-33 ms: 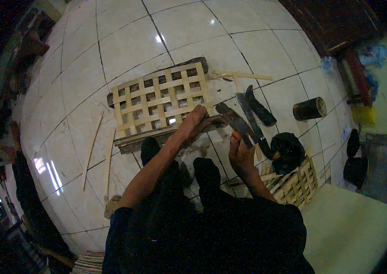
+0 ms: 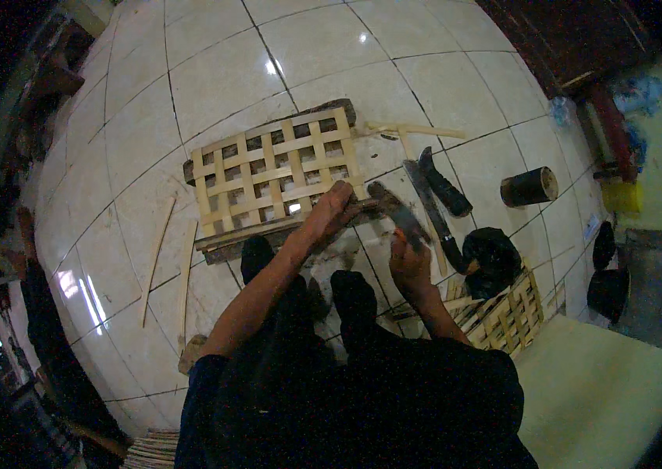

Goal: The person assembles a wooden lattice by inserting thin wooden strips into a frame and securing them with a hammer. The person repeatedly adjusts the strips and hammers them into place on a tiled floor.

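Note:
A lattice of pale woven bamboo strips (image 2: 272,168) rests on a dark wooden frame on the floor in front of me. My left hand (image 2: 333,207) is closed at the panel's near right corner, its fingertips pressed down on the edge. Whatever small thing may be under those fingers is hidden. Right of it, my right hand (image 2: 411,266) grips a dark hammer-like tool (image 2: 398,213), smeared by motion. The tool's far end is close to the left hand and the panel's corner. A long-bladed knife (image 2: 429,203) lies just beyond the tool, beside a dark curved sheath (image 2: 444,184).
Loose bamboo strips (image 2: 157,262) lie on the tiles at left; more (image 2: 417,129) are beyond the knife. A black plastic bag (image 2: 491,262) sits by a second woven panel (image 2: 511,316) at right. Farther right lies a dark cylinder (image 2: 530,187). A pale board (image 2: 597,391) fills the lower right.
The tool in my right hand has shifted slightly and its blur has changed. That hand has moved a little down and left. My left hand and the lattice stay in place.

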The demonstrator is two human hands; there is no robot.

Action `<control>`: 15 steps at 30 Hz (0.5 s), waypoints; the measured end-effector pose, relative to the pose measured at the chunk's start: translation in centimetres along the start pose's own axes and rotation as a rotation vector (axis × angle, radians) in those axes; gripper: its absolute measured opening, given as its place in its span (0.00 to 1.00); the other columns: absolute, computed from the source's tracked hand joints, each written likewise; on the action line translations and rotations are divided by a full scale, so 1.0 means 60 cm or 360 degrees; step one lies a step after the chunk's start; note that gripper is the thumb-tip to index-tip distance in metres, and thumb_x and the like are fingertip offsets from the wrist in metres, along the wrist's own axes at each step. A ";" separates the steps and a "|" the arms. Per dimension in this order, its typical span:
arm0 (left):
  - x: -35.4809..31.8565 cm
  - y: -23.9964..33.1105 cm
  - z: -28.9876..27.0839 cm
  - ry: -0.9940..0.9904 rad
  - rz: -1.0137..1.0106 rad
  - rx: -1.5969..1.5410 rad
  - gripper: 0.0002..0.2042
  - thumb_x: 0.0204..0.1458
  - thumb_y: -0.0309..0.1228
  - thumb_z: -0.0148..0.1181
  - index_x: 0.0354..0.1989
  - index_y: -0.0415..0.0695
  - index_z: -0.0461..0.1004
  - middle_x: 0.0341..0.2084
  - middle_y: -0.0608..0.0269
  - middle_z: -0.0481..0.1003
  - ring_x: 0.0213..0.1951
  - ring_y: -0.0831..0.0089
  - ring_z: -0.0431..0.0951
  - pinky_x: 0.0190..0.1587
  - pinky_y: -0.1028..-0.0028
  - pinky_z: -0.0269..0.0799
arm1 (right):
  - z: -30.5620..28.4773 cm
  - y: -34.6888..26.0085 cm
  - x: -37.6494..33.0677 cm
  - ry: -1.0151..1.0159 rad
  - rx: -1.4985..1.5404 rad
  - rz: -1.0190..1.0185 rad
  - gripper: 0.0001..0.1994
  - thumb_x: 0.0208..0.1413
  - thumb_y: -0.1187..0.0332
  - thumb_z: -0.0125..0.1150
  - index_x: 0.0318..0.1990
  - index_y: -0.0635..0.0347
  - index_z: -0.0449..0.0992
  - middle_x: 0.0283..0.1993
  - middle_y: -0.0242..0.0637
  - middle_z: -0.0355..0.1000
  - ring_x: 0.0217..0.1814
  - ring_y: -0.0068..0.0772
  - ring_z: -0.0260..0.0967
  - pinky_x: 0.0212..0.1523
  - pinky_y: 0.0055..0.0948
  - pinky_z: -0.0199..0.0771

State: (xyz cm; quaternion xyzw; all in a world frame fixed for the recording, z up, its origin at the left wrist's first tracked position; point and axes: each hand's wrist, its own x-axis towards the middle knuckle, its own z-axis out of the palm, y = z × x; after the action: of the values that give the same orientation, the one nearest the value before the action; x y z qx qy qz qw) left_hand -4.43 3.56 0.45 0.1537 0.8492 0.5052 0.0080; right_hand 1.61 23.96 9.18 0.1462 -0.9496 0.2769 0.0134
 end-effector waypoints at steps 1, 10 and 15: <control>0.000 0.009 -0.001 0.0021 0.0007 0.0023 0.11 0.53 0.29 0.59 0.36 0.40 0.64 0.29 0.50 0.66 0.29 0.55 0.67 0.33 0.62 0.67 | 0.011 0.011 -0.004 -0.0074 0.0058 0.0063 0.10 0.63 0.66 0.46 0.44 0.64 0.64 0.26 0.58 0.71 0.30 0.66 0.69 0.27 0.55 0.67; 0.011 0.047 -0.030 -0.0144 -0.0294 0.0020 0.13 0.49 0.27 0.59 0.37 0.38 0.61 0.33 0.46 0.64 0.36 0.47 0.68 0.38 0.57 0.65 | 0.001 -0.009 0.018 0.0238 0.0314 -0.0011 0.12 0.64 0.62 0.46 0.43 0.64 0.62 0.24 0.59 0.70 0.27 0.65 0.69 0.27 0.53 0.68; 0.002 0.018 -0.018 -0.0009 0.0199 0.0175 0.14 0.48 0.25 0.61 0.36 0.38 0.60 0.33 0.47 0.64 0.36 0.47 0.68 0.38 0.57 0.65 | 0.036 0.030 0.029 -0.0314 -0.0077 0.0432 0.15 0.64 0.62 0.45 0.49 0.65 0.65 0.30 0.52 0.73 0.24 0.52 0.72 0.24 0.46 0.73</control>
State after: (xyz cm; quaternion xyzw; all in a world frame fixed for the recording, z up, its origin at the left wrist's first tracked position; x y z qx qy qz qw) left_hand -4.47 3.13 1.91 0.2081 0.8643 0.4569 -0.0296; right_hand -0.42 23.80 6.57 0.0426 -0.9637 0.2377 -0.1140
